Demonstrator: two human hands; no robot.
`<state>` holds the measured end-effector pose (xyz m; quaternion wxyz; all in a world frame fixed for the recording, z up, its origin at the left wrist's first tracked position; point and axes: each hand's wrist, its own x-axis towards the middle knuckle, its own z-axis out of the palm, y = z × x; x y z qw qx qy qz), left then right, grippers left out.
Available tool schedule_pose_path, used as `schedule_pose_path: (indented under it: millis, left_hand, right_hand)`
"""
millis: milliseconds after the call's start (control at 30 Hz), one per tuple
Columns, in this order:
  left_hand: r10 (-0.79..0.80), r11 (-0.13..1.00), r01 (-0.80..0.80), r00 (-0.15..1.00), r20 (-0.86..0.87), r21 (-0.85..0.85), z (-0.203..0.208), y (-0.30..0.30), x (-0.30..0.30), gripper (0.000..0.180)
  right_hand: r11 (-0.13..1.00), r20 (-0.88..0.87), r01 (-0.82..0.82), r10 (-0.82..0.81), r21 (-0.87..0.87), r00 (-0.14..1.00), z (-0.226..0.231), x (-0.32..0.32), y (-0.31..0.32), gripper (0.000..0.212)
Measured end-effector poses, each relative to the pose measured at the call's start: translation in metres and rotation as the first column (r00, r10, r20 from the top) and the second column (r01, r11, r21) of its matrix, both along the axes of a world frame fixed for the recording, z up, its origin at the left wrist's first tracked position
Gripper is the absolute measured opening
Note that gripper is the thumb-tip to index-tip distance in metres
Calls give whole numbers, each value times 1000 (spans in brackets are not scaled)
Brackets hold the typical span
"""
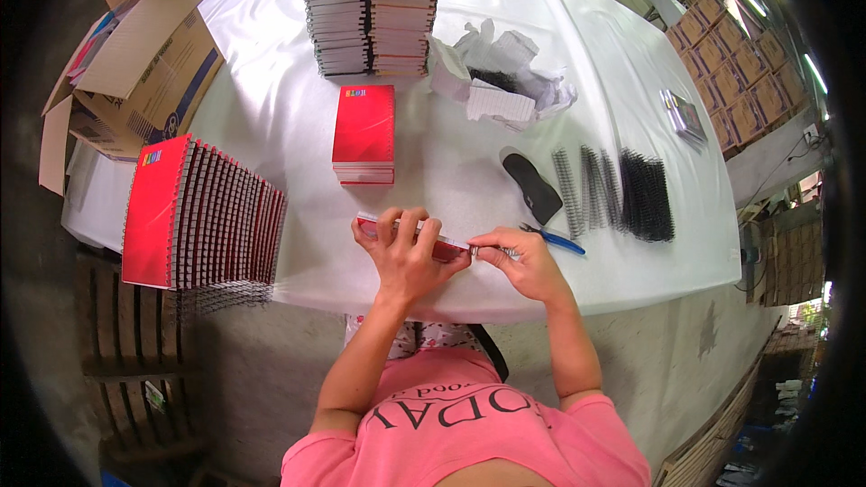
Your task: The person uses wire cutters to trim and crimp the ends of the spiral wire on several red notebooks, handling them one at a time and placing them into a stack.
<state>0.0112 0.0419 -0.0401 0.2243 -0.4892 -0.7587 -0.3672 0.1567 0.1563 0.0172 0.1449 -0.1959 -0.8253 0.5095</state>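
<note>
My left hand (408, 257) grips a thin red notebook (448, 250), held on edge over the near side of the table. At its right end, the fingers of my right hand (523, 261) are closed on a wire spiral (476, 252); how far the wire runs into the notebook's edge is hidden. Blue-handled pliers (564, 242) lie just beyond my right hand. Loose black spirals (648, 197) are lined up to the right, beside a flat black piece (530, 188). Ahead of my left hand sits a small pile of red notebooks (365, 131).
A fanned stack of spiral-bound red notebooks (152, 225) stands at the table's left edge, near an open cardboard box (158, 81). Tall notebook stacks (338, 13) rise at the far side, next to crumpled paper (505, 108). Cartons (740, 68) are piled beyond the right edge.
</note>
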Motion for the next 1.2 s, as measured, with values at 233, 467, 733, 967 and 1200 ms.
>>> schedule_pose_path:
  millis: [233,467,733,967,1200]
  left_hand:
    - [-43,992,42,999,-2,-122,9,-6,-3,55]
    - [-82,983,75,996,-33,-166,5,-16,-11,50]
    - [-139,985,140,990,21,-104,14,-18,-12,51]
    - [-143,986,148,987,67,-76,13,-20,-15,53]
    - [-197,972,210,973,119,-109,14,-18,-14,49]
  right_hand:
    - [989,121,-2,-16,148,993,18,-5,-8,23]
    - [986,277,-113,142,-120,950,14,-2,1,36]
    - [478,238,58,-533,876,812,-29,6,63,44]
    - [959,-190,133,-183,-249,965,-8,6,65,33]
    - [883,-149,-229,183,-409,972,-44,-23,47,17]
